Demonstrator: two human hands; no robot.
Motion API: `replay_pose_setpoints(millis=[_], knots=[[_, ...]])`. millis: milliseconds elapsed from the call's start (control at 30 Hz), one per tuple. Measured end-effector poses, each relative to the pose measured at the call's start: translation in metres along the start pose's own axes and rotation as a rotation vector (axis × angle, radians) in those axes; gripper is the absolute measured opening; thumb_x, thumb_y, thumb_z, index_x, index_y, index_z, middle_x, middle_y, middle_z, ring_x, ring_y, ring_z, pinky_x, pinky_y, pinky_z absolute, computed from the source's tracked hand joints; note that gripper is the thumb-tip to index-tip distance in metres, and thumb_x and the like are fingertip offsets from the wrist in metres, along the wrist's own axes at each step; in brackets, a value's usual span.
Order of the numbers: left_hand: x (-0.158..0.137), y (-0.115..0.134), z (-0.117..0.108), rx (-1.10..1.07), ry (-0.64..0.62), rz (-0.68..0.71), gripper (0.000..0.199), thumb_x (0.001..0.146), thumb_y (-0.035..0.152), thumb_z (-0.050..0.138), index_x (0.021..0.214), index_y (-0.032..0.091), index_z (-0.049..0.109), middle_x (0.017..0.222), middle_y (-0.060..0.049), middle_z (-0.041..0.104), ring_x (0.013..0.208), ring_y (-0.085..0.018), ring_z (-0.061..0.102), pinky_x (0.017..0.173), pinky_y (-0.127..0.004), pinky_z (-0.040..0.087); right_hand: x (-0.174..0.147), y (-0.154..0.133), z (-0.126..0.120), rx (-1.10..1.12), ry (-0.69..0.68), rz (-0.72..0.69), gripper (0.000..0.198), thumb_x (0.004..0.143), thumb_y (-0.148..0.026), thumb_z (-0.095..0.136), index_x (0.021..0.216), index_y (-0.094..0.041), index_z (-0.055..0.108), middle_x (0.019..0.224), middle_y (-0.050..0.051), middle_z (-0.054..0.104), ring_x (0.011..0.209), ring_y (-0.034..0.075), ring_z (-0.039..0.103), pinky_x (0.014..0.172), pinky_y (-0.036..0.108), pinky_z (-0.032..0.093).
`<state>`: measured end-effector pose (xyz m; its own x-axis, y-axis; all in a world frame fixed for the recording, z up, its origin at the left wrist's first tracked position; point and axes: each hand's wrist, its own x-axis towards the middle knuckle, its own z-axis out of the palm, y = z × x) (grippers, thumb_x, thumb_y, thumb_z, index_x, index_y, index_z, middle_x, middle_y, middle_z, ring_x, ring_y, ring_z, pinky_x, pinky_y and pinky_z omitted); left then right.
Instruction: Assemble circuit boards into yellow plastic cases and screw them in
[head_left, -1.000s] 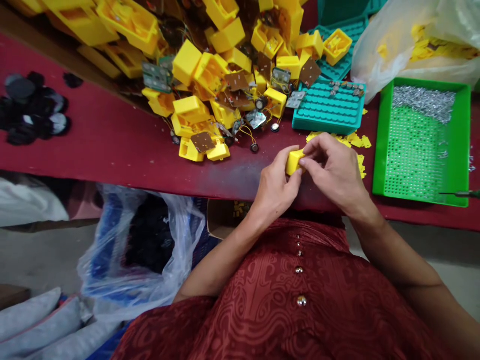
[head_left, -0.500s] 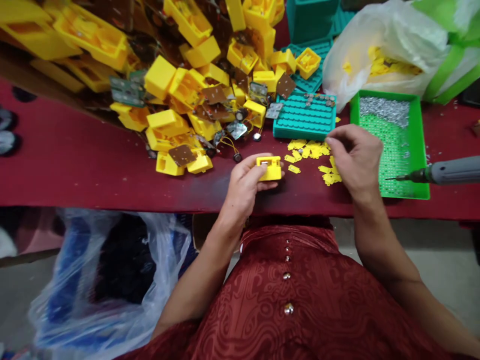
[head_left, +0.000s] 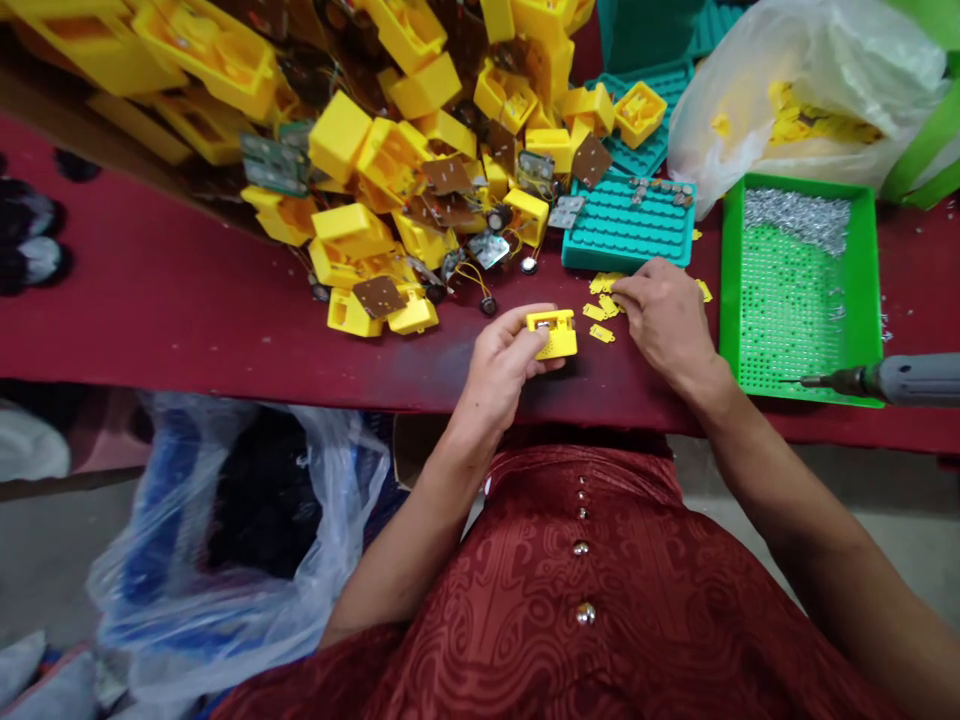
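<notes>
Held in my left hand (head_left: 501, 362) is a small yellow plastic housing (head_left: 559, 342) with an open recess along its top, a bit of metal showing inside. My thumb presses on its left end. My right hand (head_left: 667, 320) reaches down to the small flat yellow plastic pieces (head_left: 598, 312) on the table, thumb and forefinger pinched together at their edge. Whether a piece is between those fingertips is hidden. More of these pieces lie partly under the hand. Just behind it stands a teal ribbed tray (head_left: 626, 230) with several small metal parts along its far edge.
Yellow housings with wires and circuit boards (head_left: 375, 240) are heaped at the back left. On the right, a green tray (head_left: 874, 290) holds silvery screws (head_left: 799, 215). An electric screwdriver (head_left: 915, 380) juts over its front corner. Behind is a plastic bag (head_left: 810, 60) containing yellow parts.
My right hand has moved left and forward over the small yellow pieces, its fingers now down among them. My left hand still holds the housing. The whole view has shifted slightly.
</notes>
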<state>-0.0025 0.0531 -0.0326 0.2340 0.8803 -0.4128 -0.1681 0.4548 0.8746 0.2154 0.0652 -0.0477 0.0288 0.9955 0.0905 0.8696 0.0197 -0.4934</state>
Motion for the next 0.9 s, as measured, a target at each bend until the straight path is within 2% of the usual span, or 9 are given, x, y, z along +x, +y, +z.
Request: replay_pose_setpoints(millis=[100,200,300,433,500,567,667,767,900], knots=[[0.001,-0.001,0.001,-0.011,-0.013,-0.002,0.037,0.078,0.030,0.072,0.113,0.018,0.073,0.110,-0.008,0.079,0.091,-0.018,0.075,0.072,-0.028,0.065,-0.004,0.004,-0.002,0.006,-0.027,0.008,0.013,0.093,-0.019,0.064,0.082,-0.017,0.070,0.093,0.011,0.060,0.093,0.024,0.054,0.094,0.043,0.044],[0.002,-0.003,0.001,-0.012,-0.026,-0.003,0.038,0.078,0.027,0.072,0.115,0.018,0.073,0.109,-0.007,0.081,0.091,-0.017,0.076,0.073,-0.027,0.065,-0.009,0.009,-0.008,0.010,-0.052,-0.041,0.005,0.091,-0.019,0.066,0.087,-0.019,0.069,0.095,0.011,0.061,0.095,0.024,0.056,0.096,0.043,0.045],[0.002,-0.004,0.002,-0.008,-0.036,-0.001,0.040,0.080,0.027,0.071,0.118,0.019,0.071,0.110,-0.007,0.082,0.091,-0.017,0.077,0.074,-0.027,0.065,-0.009,0.013,-0.014,-0.019,-0.099,-0.085,0.009,0.091,-0.022,0.064,0.085,-0.020,0.069,0.093,0.012,0.063,0.091,0.025,0.057,0.092,0.044,0.047],[0.000,-0.004,0.005,-0.001,-0.043,0.003,0.042,0.081,0.026,0.071,0.122,0.018,0.069,0.112,-0.008,0.082,0.095,-0.019,0.079,0.078,-0.031,0.067,-0.006,0.013,-0.020,-0.029,-0.159,-0.065,0.011,0.092,-0.025,0.064,0.082,-0.021,0.069,0.094,0.013,0.065,0.094,0.027,0.060,0.094,0.047,0.049],[-0.001,-0.004,0.006,-0.002,-0.047,0.004,0.040,0.082,0.025,0.069,0.121,0.017,0.069,0.114,-0.008,0.082,0.096,-0.019,0.079,0.079,-0.030,0.068,-0.009,0.007,-0.025,0.016,-0.119,-0.061,0.012,0.092,-0.025,0.065,0.083,-0.021,0.070,0.095,0.013,0.067,0.096,0.028,0.062,0.097,0.048,0.049],[-0.002,-0.004,0.008,-0.006,-0.051,0.005,0.040,0.083,0.023,0.068,0.123,0.017,0.068,0.117,-0.009,0.082,0.098,-0.019,0.079,0.080,-0.030,0.067,-0.015,-0.005,-0.031,0.109,-0.009,-0.054,0.012,0.093,-0.026,0.065,0.084,-0.021,0.071,0.096,0.011,0.069,0.097,0.026,0.063,0.097,0.046,0.050],[-0.002,-0.006,0.011,-0.008,-0.063,0.016,0.041,0.086,0.022,0.069,0.126,0.017,0.067,0.123,-0.010,0.081,0.105,-0.020,0.079,0.085,-0.030,0.067,-0.027,-0.029,-0.035,0.324,0.112,-0.024,0.011,0.093,-0.027,0.067,0.087,-0.021,0.074,0.096,0.008,0.072,0.089,0.020,0.064,0.087,0.038,0.052],[-0.003,-0.007,0.014,-0.003,-0.084,0.026,0.041,0.089,0.022,0.071,0.129,0.016,0.066,0.124,-0.011,0.081,0.109,-0.021,0.079,0.091,-0.032,0.067,-0.036,-0.050,-0.028,0.493,0.112,-0.005,0.010,0.091,-0.027,0.072,0.086,-0.020,0.076,0.090,0.005,0.072,0.080,0.015,0.063,0.075,0.031,0.051],[-0.006,-0.009,0.018,0.006,-0.071,0.046,0.035,0.090,0.019,0.073,0.125,0.017,0.069,0.119,-0.008,0.082,0.106,-0.018,0.079,0.091,-0.029,0.066,-0.038,-0.058,-0.012,0.573,0.112,0.052,0.008,0.086,-0.024,0.074,0.082,-0.017,0.077,0.085,0.003,0.072,0.077,0.012,0.062,0.073,0.027,0.052]])
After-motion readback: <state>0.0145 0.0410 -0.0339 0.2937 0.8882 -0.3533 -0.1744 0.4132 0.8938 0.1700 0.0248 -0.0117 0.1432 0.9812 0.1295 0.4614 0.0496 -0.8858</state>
